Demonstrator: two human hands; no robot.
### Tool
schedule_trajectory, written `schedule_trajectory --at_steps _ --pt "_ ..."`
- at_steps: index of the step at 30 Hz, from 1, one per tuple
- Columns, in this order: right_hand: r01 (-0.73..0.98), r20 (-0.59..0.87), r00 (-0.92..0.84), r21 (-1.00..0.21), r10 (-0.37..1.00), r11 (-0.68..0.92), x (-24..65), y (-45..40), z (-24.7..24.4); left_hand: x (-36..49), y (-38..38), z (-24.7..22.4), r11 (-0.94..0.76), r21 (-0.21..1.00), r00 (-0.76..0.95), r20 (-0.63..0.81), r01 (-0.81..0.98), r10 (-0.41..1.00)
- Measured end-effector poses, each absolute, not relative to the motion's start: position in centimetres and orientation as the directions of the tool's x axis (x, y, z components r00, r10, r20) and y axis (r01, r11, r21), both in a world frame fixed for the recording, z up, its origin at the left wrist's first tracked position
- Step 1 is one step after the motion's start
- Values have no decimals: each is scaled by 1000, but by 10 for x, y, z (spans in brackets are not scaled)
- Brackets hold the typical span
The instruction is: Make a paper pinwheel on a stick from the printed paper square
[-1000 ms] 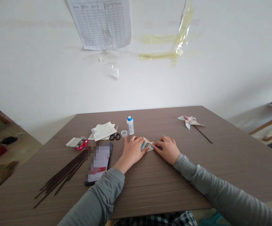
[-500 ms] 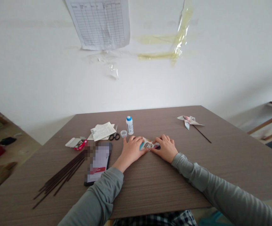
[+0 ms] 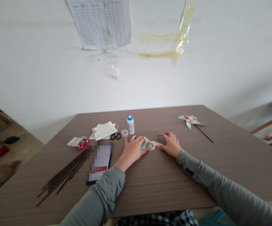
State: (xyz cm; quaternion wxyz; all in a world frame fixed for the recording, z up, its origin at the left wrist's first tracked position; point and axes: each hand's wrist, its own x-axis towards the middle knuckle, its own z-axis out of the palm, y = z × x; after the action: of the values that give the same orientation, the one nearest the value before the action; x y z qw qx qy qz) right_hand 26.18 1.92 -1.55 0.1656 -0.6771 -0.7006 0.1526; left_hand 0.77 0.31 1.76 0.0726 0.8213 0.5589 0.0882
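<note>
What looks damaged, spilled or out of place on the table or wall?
Mainly the wall: yellow tape holds nothing visible, and crumpled clear tape is stuck below the printed sheet, like leftovers. On the table, the red box sits open, but I see no spill.

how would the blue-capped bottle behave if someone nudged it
The bottle would probably tip under a high push, standing upright and taller than wide. Once down, its rounded body would likely roll on the flat table.
</note>
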Motion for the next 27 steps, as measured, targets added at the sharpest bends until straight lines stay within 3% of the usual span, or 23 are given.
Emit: schedule_trajectory --at_steps 17,27 --pt "923 -6 -133 -366 991 121 296 40 -18 5 1 14 -370 238 363 71 898 929" --pt "871 131 -234 -412 963 267 283 31 -23 6 4 13 -372 238 363 80 897 928"
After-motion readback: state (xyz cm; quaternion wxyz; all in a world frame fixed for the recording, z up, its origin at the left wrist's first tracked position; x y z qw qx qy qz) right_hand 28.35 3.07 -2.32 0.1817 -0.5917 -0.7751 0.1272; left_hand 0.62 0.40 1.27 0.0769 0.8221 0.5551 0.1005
